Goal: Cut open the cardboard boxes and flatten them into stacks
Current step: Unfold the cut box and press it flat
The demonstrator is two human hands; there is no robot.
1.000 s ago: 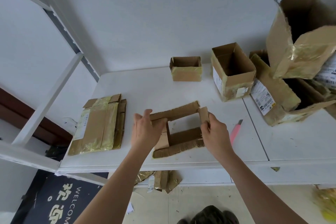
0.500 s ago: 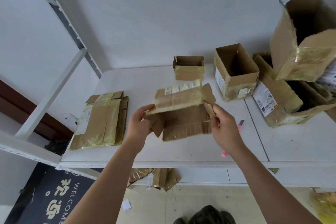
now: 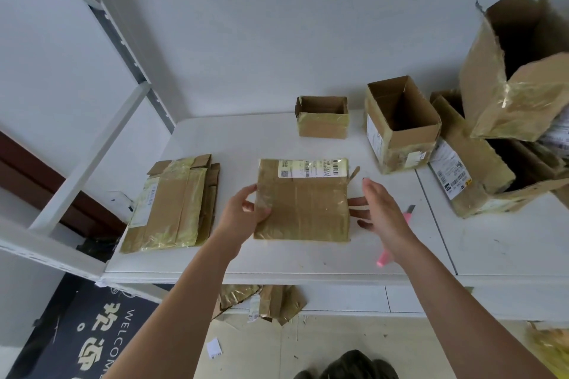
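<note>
A flattened box (image 3: 303, 204) lies mid-bench (image 3: 308, 258); the left hand (image 3: 243, 212) pinches its near-left edge, thumb on top, while the right hand (image 3: 380, 209) hovers spread beside its right edge, beside the flattened stack (image 3: 172, 204).

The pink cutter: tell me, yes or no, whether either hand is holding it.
No: the pink cutter lies on the table, partly hidden behind the open right hand.

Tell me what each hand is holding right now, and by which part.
The left hand grips the flattened box at its left edge, thumb on top. The right hand holds nothing; its fingers are spread beside the box's right edge.
</note>
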